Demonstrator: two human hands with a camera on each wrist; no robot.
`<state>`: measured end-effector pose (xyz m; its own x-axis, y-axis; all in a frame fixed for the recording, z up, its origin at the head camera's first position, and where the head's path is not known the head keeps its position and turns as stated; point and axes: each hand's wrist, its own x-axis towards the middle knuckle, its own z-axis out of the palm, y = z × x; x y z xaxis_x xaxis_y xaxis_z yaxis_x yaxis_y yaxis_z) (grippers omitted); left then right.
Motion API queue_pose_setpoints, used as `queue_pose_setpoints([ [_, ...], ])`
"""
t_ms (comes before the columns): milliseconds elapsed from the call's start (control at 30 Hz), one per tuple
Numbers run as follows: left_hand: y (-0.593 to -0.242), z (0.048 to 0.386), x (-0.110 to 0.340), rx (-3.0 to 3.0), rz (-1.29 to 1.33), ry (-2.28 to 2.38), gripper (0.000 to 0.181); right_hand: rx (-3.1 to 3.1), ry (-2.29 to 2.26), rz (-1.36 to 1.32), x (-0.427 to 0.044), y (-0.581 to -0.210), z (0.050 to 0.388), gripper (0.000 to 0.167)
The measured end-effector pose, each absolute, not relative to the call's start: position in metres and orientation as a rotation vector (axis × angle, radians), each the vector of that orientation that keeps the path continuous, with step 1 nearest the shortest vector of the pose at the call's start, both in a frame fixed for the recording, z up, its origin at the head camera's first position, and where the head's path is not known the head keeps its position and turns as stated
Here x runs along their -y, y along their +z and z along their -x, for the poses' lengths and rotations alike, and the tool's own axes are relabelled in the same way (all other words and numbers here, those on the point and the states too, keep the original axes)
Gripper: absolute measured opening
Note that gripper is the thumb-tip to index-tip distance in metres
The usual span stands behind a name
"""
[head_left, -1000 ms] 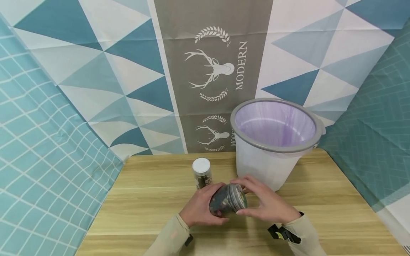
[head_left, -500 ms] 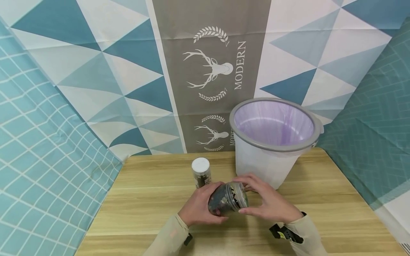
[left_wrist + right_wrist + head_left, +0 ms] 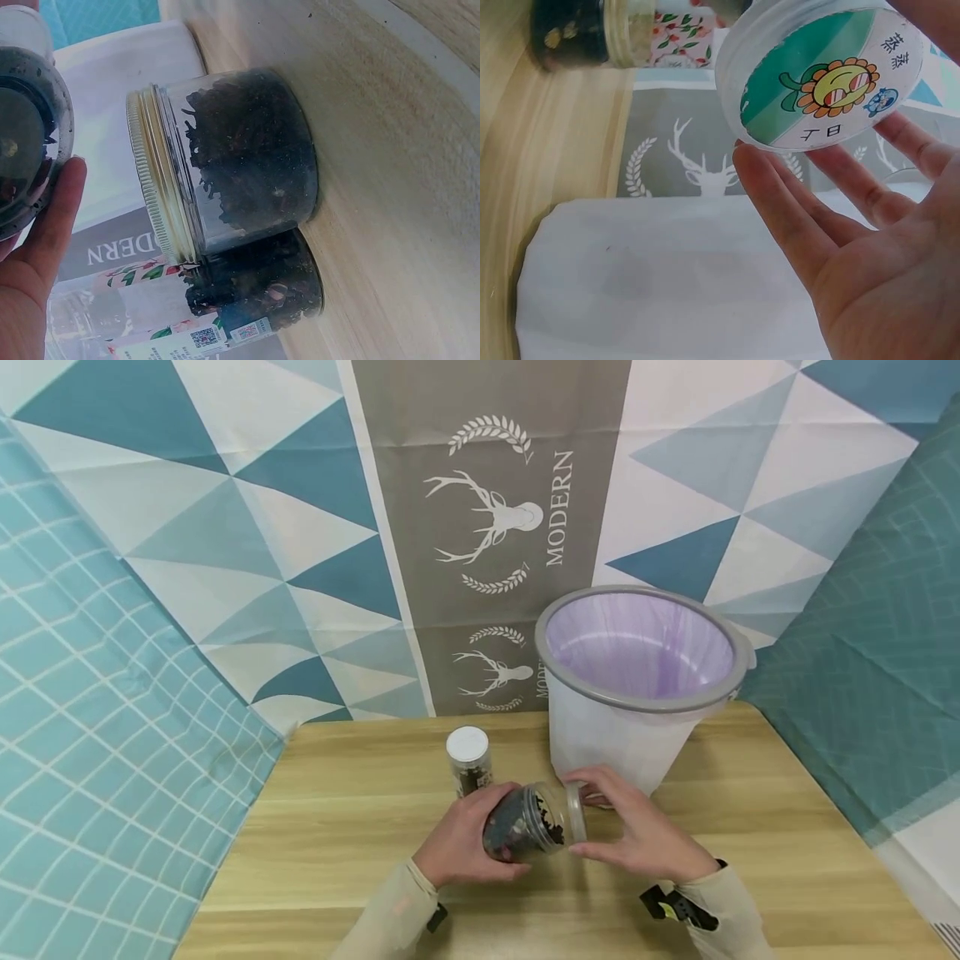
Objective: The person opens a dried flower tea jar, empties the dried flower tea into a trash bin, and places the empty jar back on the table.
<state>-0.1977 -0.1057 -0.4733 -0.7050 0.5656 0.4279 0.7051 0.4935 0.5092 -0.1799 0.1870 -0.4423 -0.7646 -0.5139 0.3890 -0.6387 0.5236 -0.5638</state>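
Observation:
The left hand (image 3: 468, 839) grips a tilted clear jar (image 3: 510, 828) of dark pieces, its mouth facing right. At that mouth, the fingertips of the right hand (image 3: 648, 835) hold a clear round lid (image 3: 577, 812) by its rim. A green and white label with a sunflower shows on the lid (image 3: 817, 86) in the right wrist view. Whether lid and jar touch is unclear. Behind the left hand stands a clear jar with a white top (image 3: 468, 752). The left wrist view shows a gold-lidded jar (image 3: 240, 150) beside a floral-labelled jar (image 3: 247, 292).
A white bin with a grey rim (image 3: 551, 652) and purple inside stands at the back right of the wooden table (image 3: 337, 827). Patterned cloth (image 3: 487, 410) hangs behind, with teal cloths at both sides.
The right hand has moved slightly right with the lid, which now sits farther from the jar's body. More of the jar's clear upper part shows. The left hand keeps its grip.

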Motion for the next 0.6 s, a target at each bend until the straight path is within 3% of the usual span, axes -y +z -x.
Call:
queue_pose_setpoints([
  [600,-0.475,0.201,0.108,2.558,1.065,-1.009,0.093,2.705,0.930,-0.851,-0.209,-0.468,0.175,0.102],
])
